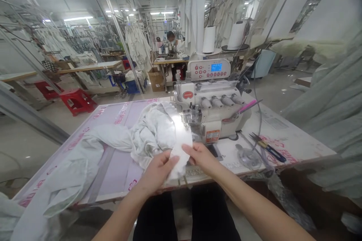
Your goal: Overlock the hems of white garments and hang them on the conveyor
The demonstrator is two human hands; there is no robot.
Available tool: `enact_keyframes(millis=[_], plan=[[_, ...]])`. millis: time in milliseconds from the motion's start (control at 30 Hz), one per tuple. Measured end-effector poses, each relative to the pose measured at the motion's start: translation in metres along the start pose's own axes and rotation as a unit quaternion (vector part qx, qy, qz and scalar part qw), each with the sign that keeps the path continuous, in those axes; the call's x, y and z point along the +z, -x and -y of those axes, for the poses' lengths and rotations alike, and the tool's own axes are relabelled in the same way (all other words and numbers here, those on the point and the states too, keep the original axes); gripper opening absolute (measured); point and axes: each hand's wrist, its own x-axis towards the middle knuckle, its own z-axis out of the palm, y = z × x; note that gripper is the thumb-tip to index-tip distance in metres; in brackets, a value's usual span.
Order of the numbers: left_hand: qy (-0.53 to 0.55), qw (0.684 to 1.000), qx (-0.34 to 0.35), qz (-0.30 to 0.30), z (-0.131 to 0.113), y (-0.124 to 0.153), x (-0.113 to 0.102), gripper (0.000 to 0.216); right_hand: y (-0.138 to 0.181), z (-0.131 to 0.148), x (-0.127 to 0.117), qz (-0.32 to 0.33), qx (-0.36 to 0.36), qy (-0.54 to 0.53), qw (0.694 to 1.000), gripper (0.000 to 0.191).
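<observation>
A pale garment [154, 128] lies bunched on the sewing table, and one long part of it trails left over the front edge. Its edge runs under the presser foot area of a white overlock sewing machine [195, 94], lit by a bright lamp. My left hand [160, 169] pinches the fabric edge between thumb and fingers, in front of the needle. Close beside it, my right hand [202, 158] is closed on the same edge, thumb on top. The fingertips under the cloth are hidden.
Thread snips [268, 147] lie on the table's right side near a clear plastic piece [250, 156]. White thread cones [209, 39] stand behind the machine. Red stools [77, 101] are at the left. A person [171, 39] sits at another machine farther back.
</observation>
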Motion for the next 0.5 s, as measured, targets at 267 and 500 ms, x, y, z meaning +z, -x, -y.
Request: enact_keyframes(millis=[267,500], plan=[[-0.122,0.968,0.07,-0.206,0.017,0.007,-0.011,0.024,0.023,-0.014,0.023,-0.021,0.02,0.002,1.0,0.049],[-0.273,0.94,-0.023,-0.204,0.047,-0.018,-0.037,0.019,0.015,-0.012,0.025,-0.018,0.013,-0.029,0.999,0.048]])
